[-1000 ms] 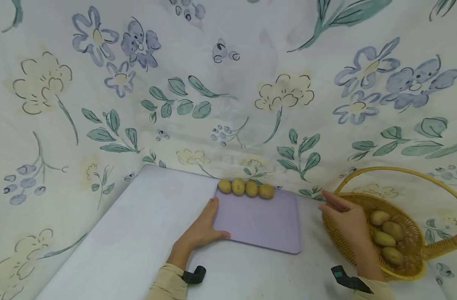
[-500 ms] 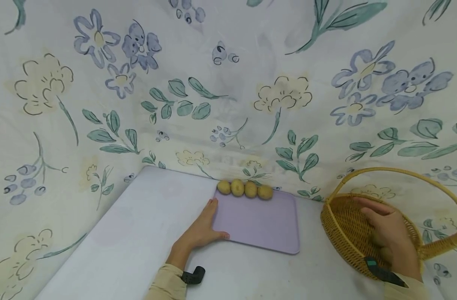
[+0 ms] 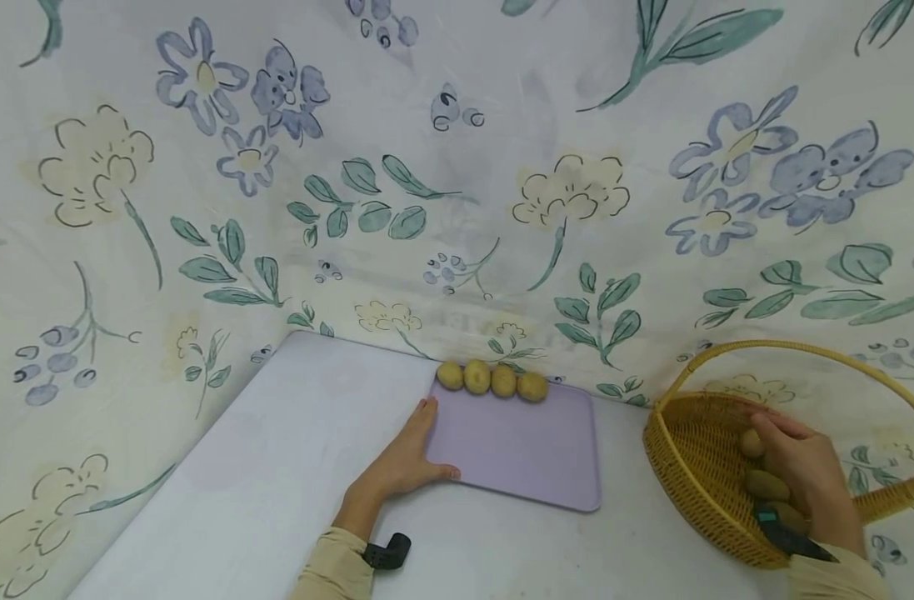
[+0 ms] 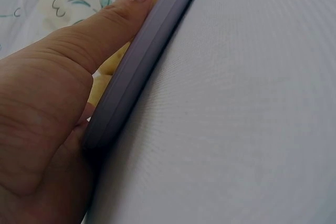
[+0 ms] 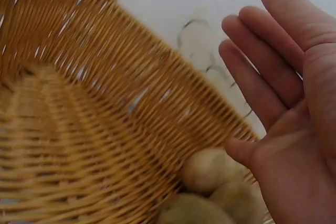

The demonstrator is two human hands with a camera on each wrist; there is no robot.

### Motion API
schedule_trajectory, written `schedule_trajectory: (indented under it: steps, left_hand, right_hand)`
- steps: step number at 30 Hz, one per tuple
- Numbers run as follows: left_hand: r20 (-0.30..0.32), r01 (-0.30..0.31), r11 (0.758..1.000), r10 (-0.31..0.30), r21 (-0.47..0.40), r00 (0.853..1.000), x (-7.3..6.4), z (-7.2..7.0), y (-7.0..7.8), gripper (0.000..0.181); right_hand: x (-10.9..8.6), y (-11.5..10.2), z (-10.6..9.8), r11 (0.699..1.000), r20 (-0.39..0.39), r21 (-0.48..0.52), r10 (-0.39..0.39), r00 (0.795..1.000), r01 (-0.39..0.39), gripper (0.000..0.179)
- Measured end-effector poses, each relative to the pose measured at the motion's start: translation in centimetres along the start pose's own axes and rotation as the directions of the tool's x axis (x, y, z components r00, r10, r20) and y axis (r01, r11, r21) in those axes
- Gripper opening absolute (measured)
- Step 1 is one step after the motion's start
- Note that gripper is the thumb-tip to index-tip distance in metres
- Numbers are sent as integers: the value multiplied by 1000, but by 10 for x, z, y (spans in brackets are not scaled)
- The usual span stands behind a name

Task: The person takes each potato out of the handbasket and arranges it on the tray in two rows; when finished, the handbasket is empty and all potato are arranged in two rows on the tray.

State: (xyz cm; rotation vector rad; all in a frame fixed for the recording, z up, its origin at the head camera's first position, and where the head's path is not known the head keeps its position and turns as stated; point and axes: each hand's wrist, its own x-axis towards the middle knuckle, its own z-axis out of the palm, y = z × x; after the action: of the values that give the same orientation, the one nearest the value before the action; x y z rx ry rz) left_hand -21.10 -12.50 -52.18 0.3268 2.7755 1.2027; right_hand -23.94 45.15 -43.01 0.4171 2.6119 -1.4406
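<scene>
Hands apart. Left hand (image 3: 400, 460), fingers straight, braces lilac rectangular tray (image 3: 524, 454), presumably steadying it; right hand (image 3: 811, 467), fingers extended, empty, near brown oval potatoes (image 3: 766, 484) inside golden wicker basket (image 3: 662, 462).

No text, label or number can be read.

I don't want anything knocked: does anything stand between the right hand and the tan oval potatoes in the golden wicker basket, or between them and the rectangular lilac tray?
Nothing visible separates the right hand from the potatoes. Between them and the tray stands the basket's raised left wall.
</scene>
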Motion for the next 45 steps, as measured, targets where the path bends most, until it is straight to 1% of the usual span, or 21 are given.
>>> schedule_trajectory:
  steps: [2,4,6,8,10,13,18,20,23,24,26,27,29,30,31,33,36,38,39,42,45]
  left_hand:
    - [3,6,1000,-6,1,1000,0,0,0,128]
    - [2,9,1000,-9,0,1000,0,0,0,128]
    - [0,10,1000,-10,-7,1000,0,0,0,128]
    - [2,4,1000,-4,-10,1000,0,0,-1,128]
    - [7,-1,1000,1,-14,1000,0,0,-1,128]
    - [8,-5,1000,6,-12,1000,0,0,-1,128]
    - [0,3,1000,-3,-10,1000,0,0,-1,128]
    - [1,6,1000,-6,-7,1000,0,0,-1,127]
    - [3,8,1000,-8,-10,1000,0,0,0,127]
    - [4,10,1000,-10,-10,1000,0,-1,0,127]
    - [6,13,1000,-13,-10,1000,0,-1,0,127]
    - [8,14,1000,-14,-11,1000,0,-1,0,127]
    - [10,15,1000,-15,-5,1000,0,-1,-1,127]
    - [11,17,1000,-17,-5,1000,0,-2,-1,127]
    - [10,14,1000,-14,-8,1000,0,-1,-1,127]
    - [7,10,1000,-10,-11,1000,0,-1,-1,127]
    - [10,12,1000,-12,-16,1000,0,-2,0,127]
    - [11,11,1000,-11,-16,1000,0,-2,0,127]
    - [11,10,1000,-9,-18,1000,0,-2,1,127]
    - [10,8,1000,-8,-11,1000,0,-2,1,127]
    - [8,6,1000,-6,-5,1000,0,-2,2,127]
  right_hand:
    - [3,3,1,998,-18,-35,48,999,-49,81]
    - [6,4,3,996,-47,-76,47,998,-51,82]
    - [7,4,6,997,-70,-77,26,997,-32,74]
    - [7,4,7,998,-86,-63,17,996,-22,62]
    - [6,4,7,999,-105,-39,20,994,-24,51]
    - [4,7,8,1000,-125,-4,3,992,-3,46]
    - [3,11,12,999,-163,33,-36,986,42,53]
    - [4,12,13,999,-175,28,-31,984,36,56]
    - [7,12,11,999,-158,24,-28,987,32,61]
    - [8,11,10,999,-154,35,-12,988,18,60]
    - [9,11,10,996,-141,82,-7,990,19,59]
    - [9,11,9,992,-136,123,4,991,13,59]
    - [9,12,9,986,-141,167,6,990,18,56]
    - [9,12,10,977,-140,213,9,990,22,54]
    - [9,13,11,971,-136,237,-1,991,34,53]
    - [9,13,12,963,-126,269,3,992,31,47]
    - [10,13,14,966,-108,253,-32,994,58,39]
    - [10,12,15,974,-102,210,-63,993,83,39]
    - [10,12,15,978,-98,182,-81,992,98,41]
    - [10,11,15,990,-92,56,-124,988,130,54]
    - [11,10,16,989,-65,-34,-144,987,142,63]
